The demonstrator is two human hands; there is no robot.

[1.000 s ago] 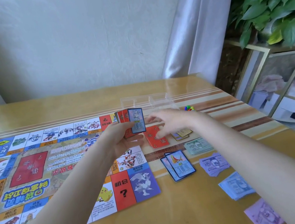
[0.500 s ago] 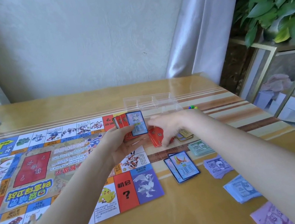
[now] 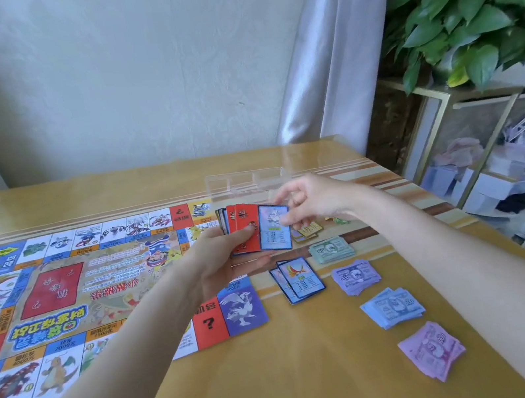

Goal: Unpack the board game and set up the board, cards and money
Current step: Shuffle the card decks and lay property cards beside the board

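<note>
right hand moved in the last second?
Yes. The right hand has lifted off the table beside the board and come to the blue card in the fan held by the left hand.

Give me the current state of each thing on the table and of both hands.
Game board: unfolded flat.
Fanned cards: held by the left hand.
Right hand: fingers on the front blue card.
Blue cards: small overlapping pile, face up.
Money piles: four, apart, beside the board.
Clear tray: looks empty.
</note>
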